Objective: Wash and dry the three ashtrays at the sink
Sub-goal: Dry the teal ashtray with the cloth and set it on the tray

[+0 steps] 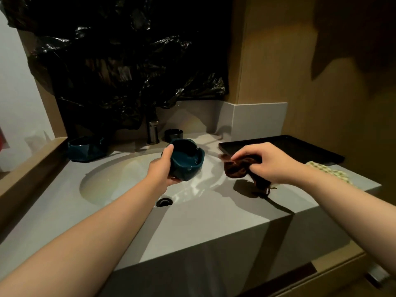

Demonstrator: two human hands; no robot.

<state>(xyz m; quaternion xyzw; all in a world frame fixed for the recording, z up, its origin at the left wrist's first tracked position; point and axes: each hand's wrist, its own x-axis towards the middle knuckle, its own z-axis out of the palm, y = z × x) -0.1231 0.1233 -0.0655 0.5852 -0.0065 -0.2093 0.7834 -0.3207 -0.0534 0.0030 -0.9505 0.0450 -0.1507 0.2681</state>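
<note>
While the left hand (161, 168) grips a roundish teal ashtray (188, 162) above the sink basin (120, 174), thumb on its rim, its bowl tilts open upward and toward the right hand (265, 163), whose curled fingers clamp a brown cloth (235, 170) over the counter (310, 196).

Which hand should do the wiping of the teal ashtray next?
Right. The right hand grips the brown cloth beside the teal ashtray, which the left hand holds over the sink.
</note>
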